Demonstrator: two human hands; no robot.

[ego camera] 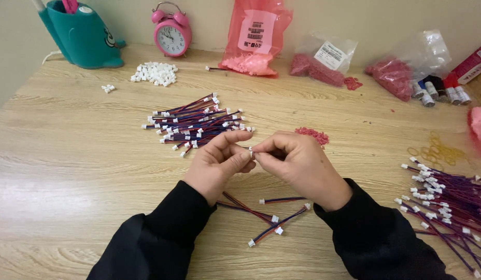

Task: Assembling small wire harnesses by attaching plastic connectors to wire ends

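White connector pinched between both hands, left hand and right hand, above loose wires.

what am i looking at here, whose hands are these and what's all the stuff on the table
This is one picture from a camera worn on a person's head, looking down at their own two bare hands over a wooden table. There is no machine. The left hand and right hand meet at the fingertips and pinch a small white connector between them.

Below the hands lie a few loose wire leads, red and blue with white plugs. A larger pile of such leads sits behind the hands, and another at the right edge. Further back are a heap of white connector housings, a pink alarm clock, a teal holder, and bags of pink parts.
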